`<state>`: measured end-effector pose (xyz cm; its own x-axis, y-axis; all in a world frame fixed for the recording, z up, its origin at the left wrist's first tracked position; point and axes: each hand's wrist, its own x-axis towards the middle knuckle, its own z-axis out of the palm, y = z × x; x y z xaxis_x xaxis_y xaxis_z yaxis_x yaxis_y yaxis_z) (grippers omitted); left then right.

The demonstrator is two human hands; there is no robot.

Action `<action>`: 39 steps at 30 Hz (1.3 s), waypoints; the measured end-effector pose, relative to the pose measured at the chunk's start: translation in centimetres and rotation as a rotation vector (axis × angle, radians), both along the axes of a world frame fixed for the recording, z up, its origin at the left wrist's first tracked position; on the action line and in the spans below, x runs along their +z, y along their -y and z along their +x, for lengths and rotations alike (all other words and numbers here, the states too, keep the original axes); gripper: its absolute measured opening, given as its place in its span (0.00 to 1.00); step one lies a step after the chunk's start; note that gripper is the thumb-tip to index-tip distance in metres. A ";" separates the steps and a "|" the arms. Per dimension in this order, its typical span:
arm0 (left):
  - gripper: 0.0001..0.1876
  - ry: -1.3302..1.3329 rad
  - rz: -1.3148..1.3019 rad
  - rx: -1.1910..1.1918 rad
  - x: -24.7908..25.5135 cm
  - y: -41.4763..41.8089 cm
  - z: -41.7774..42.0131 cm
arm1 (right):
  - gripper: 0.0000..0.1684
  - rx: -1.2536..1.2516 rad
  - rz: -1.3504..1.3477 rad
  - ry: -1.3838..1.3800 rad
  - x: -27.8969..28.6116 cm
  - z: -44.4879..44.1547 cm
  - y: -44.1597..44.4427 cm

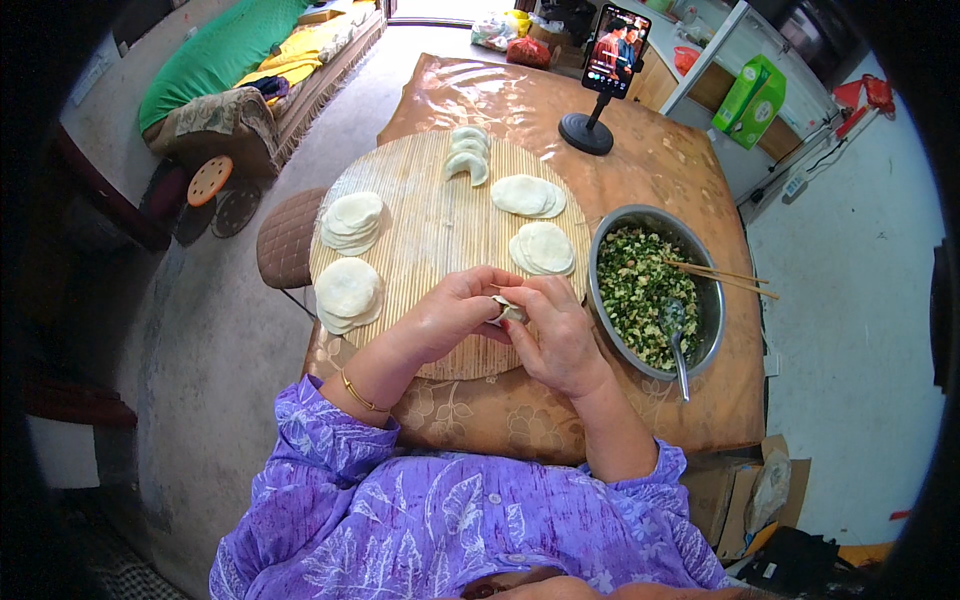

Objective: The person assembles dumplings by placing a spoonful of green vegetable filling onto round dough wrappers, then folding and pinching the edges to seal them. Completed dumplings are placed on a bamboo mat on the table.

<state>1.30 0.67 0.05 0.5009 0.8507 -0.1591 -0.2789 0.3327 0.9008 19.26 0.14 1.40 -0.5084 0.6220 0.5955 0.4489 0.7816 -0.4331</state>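
Between my left hand (pixel 459 309) and my right hand (pixel 553 330), a partly folded dumpling (pixel 508 309) is pinched by the fingers of both, above the near right part of a round slatted mat (pixel 427 247). Stacks of round dough wrappers lie on the mat: two at the left, a near stack (pixel 349 289) and a farther one (pixel 354 214), and two at the right, a near stack (pixel 544 247) and a farther one (pixel 525 195). Folded dumplings (pixel 467 161) sit in a row at its far edge.
Right of the mat stands a metal bowl (pixel 718 315) of chopped green filling (pixel 637 292), with a spoon (pixel 677 349) and chopsticks (pixel 731 277). A phone (pixel 616 51) on a round-based stand (pixel 586 133) is at the back of the cloth-covered table (pixel 652 165). A padded stool (pixel 289 240) stands left.
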 end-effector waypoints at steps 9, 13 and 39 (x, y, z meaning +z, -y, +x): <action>0.19 -0.024 -0.009 -0.009 0.5 0.1 0.3 | 0.08 -0.019 0.068 -0.002 -0.6 -0.2 -0.3; 0.20 0.014 -0.025 -0.011 0.5 0.2 0.3 | 0.06 -0.032 0.100 0.010 -0.8 -0.2 -0.3; 0.21 -0.042 -0.065 -0.014 1.2 0.3 0.5 | 0.16 0.038 -0.063 -0.012 -0.5 -0.1 -0.4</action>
